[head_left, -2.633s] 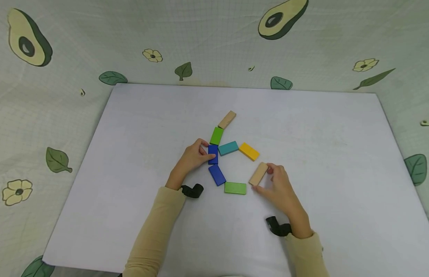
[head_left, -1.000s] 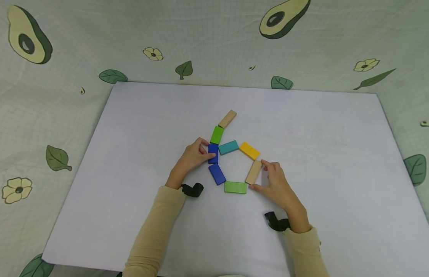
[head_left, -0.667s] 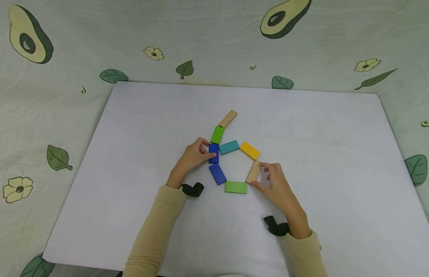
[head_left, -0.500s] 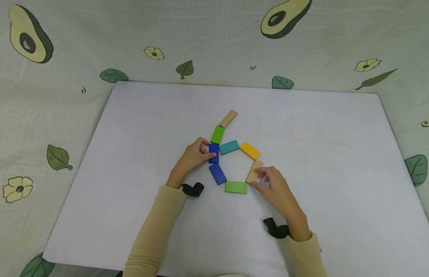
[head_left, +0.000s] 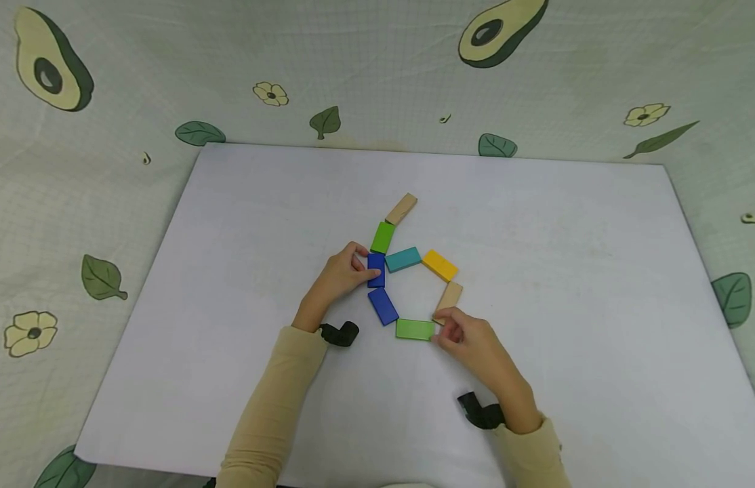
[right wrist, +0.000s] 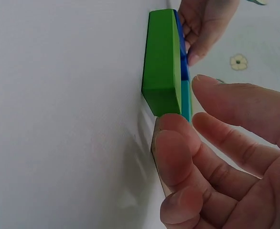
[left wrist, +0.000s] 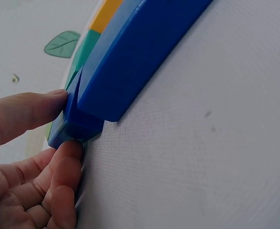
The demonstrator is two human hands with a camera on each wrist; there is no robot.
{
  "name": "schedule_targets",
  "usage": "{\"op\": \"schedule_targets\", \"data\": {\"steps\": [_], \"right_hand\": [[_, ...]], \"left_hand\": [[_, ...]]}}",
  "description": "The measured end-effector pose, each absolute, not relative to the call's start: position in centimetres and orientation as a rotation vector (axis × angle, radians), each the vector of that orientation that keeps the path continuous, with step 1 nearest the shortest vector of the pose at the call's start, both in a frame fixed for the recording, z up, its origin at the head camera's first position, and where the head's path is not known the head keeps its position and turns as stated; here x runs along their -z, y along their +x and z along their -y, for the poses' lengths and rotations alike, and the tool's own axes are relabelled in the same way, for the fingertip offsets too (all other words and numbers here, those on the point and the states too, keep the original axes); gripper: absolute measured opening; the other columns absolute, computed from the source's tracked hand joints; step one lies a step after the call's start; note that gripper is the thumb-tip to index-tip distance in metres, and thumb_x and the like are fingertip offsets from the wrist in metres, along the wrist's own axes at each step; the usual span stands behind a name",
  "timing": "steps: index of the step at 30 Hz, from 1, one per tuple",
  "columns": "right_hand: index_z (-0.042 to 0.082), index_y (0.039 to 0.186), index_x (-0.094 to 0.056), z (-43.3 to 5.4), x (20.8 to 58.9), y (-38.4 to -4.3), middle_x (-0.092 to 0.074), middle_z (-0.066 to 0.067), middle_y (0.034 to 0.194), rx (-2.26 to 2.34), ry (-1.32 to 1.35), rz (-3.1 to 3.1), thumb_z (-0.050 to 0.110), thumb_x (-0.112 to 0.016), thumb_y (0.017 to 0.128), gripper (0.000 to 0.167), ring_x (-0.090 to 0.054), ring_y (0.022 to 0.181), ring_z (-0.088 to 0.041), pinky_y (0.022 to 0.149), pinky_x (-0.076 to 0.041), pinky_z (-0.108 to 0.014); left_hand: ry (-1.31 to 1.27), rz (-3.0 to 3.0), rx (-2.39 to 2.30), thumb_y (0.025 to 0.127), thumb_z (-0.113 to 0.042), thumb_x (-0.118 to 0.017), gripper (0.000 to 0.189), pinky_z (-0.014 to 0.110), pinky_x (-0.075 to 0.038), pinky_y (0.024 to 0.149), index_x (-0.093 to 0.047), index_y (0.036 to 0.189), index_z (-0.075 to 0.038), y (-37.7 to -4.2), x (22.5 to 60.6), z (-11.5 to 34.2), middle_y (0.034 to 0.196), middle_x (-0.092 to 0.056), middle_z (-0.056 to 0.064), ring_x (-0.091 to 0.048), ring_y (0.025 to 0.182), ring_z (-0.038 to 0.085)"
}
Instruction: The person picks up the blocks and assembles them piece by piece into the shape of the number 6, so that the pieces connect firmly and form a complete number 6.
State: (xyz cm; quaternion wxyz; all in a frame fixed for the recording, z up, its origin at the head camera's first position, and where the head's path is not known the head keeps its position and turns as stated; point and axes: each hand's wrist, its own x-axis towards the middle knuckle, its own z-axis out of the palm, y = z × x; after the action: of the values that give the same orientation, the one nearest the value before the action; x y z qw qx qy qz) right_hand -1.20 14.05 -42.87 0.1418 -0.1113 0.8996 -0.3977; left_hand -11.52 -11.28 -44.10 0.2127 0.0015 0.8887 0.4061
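Flat rectangular blocks lie end to end on the white board. My left hand [head_left: 341, 274] pinches the upper dark blue block [head_left: 375, 263], thumb on it and fingers at its side. The lower dark blue block [head_left: 383, 307] leads to a light green block [head_left: 414, 329]. My right hand [head_left: 475, 342] is loosely bent at that block's right end, partly covering the lower end of a tan block [head_left: 450, 295]. No block shows between its thumb and fingers in the right wrist view; light contact cannot be ruled out. A yellow block [head_left: 440, 265] and a teal block [head_left: 403, 259] continue the ring.
Above the held block, a bright green block [head_left: 382, 238] and another tan block [head_left: 402, 209] slant up to the right. The white board [head_left: 597, 305] extends around the blocks. A cloth printed with avocados and leaves [head_left: 377, 68] surrounds it.
The right hand moved the tan block left against the yellow one, released it, then slid down toward the light green block's end. The left hand stayed on the dark blue block.
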Motion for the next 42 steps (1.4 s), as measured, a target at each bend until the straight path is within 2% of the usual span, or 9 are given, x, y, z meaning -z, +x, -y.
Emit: {"op": "schedule_targets", "data": {"steps": [20, 42], "right_hand": [[0.011, 0.108, -0.061, -13.32, 43.21, -1.28, -0.056, 0.009, 0.067, 0.999, -0.346, -2.615, 0.013, -0.073, 0.079, 0.031, -0.046, 0.060, -0.004, 0.058, -0.040, -0.020], [0.010, 0.109, -0.061, -13.23, 43.14, -1.41, -0.055, 0.008, 0.064, 0.970, -0.317, -2.611, 0.013, -0.071, 0.080, 0.030, -0.044, 0.056, -0.006, 0.053, -0.037, -0.019]], "left_hand": [[0.004, -2.474, -1.133, 0.084, -0.028, -0.068, 0.046, 0.024, -0.038, 0.066, -0.048, 0.120, -0.007, -11.58, 44.05, 11.23, 0.086, -0.057, 0.007, -0.050, 0.076, 0.019], [-0.009, -2.474, -1.139, 0.084, -0.029, -0.068, 0.045, 0.024, -0.037, 0.065, -0.048, 0.120, -0.009, -11.41, 44.10, 11.29, 0.086, -0.056, 0.007, -0.049, 0.074, 0.018]]}}
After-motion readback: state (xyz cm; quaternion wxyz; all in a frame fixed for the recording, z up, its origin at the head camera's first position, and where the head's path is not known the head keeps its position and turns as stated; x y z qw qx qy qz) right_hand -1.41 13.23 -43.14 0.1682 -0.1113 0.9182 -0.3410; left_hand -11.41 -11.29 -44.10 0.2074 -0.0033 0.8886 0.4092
